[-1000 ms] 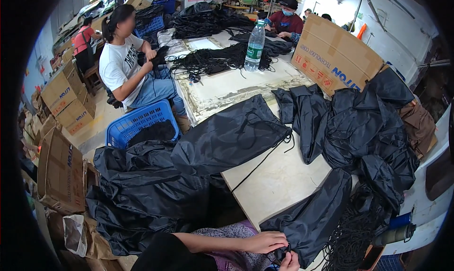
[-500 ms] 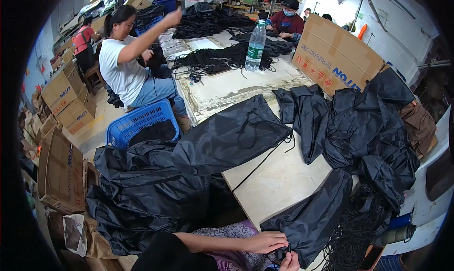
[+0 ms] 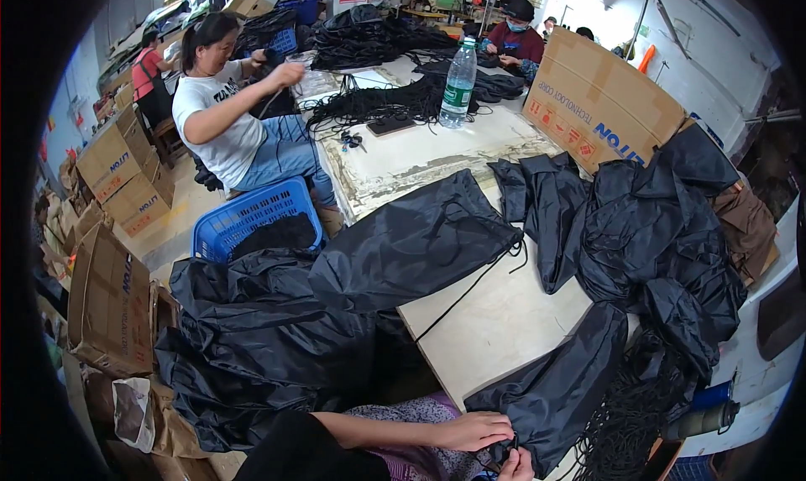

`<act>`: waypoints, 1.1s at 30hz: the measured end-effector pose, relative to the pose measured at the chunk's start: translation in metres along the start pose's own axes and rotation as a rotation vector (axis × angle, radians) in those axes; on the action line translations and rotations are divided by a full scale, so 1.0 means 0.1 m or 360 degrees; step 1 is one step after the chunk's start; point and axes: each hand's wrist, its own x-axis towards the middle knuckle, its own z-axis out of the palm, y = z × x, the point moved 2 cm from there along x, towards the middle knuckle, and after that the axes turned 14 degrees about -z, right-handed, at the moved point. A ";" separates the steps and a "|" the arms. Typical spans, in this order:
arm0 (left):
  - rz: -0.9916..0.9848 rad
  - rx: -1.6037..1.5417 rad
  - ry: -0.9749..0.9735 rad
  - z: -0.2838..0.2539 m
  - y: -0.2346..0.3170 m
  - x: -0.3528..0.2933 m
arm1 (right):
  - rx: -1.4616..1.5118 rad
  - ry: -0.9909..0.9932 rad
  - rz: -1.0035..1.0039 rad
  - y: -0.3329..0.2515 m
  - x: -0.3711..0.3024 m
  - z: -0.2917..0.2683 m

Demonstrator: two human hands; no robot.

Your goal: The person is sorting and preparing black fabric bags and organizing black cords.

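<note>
At the table's lower edge, a black drawstring bag [image 3: 558,380] lies lengthwise with its near end between my hands. My left hand [image 3: 474,431] is closed on that end, its fingers bent over the fabric. Just right of it and nearer to me, my right hand [image 3: 516,465] pinches a small black piece at the same end, apparently cord; its exact shape is too small to make out. Another black bag [image 3: 411,242] lies flat farther off, a black cord [image 3: 457,299] trailing from its right end. Loose black cords [image 3: 630,405] are heaped right of the near bag.
More black bags are piled on the right [image 3: 663,221] and at the left [image 3: 269,347]. A blue basket [image 3: 252,221], a carton [image 3: 600,103] and a water bottle [image 3: 457,86] stand farther off. Across the table sits a co-worker [image 3: 218,103] handling cord. A flask [image 3: 705,420] is at lower right.
My hands stay at the near bag's end with barely any movement. The co-worker's raised arm has come down, and the view has shifted slightly.
</note>
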 end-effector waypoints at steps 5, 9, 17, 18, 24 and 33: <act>0.0040 0.0023 0.0005 0.02 -0.03 0.00 | -0.0035 -0.0032 -0.0010 0.03 0.00 0.00; -0.0008 0.0005 -0.0015 0.02 -0.02 0.00 | -0.0053 -0.0019 -0.0038 0.01 0.00 0.00; 0.0029 0.0034 -0.0003 0.04 -0.04 -0.01 | -0.0040 -0.0017 -0.0024 0.05 -0.01 0.01; 0.0027 0.0031 0.0000 0.05 -0.06 -0.02 | -0.0041 -0.0017 -0.0022 0.04 -0.01 0.01; 0.0007 0.0032 -0.0058 0.03 -0.04 -0.01 | -0.0058 -0.0006 -0.0044 0.01 0.00 0.00; -0.0026 0.0029 -0.0037 0.01 0.00 -0.01 | 0.0013 0.0011 -0.0038 0.03 -0.01 0.01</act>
